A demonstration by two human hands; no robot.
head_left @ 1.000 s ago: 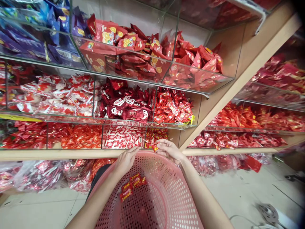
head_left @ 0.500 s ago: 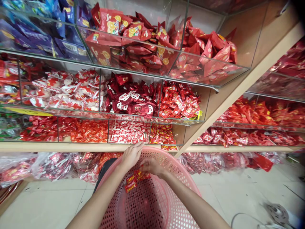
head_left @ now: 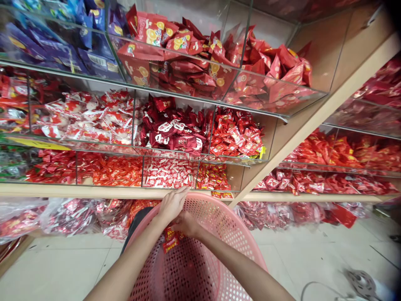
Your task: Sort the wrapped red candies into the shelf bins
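A pink perforated plastic basket (head_left: 219,234) sits low in the middle of the head view. My left hand (head_left: 171,205) rests on its far rim with the fingers curled over the edge. My right hand (head_left: 186,223) is inside the basket just below the left hand, closed on small red candy packets (head_left: 171,240) that lie against the basket's inner wall. Both forearms reach in from the bottom edge.
Glass-fronted shelves (head_left: 200,159) hold piles of red wrapped sweets, with blue packets (head_left: 46,46) at top left. A wooden ledge (head_left: 78,191) runs under the lowest bins, with two loose red packets (head_left: 222,194) on it. Plastic bags of sweets (head_left: 69,219) lie below. Pale tiled floor (head_left: 313,259) lies at right.
My right hand has come down from the shelf ledge into the basket and moved left onto the red packets. The left hand stayed on the rim.
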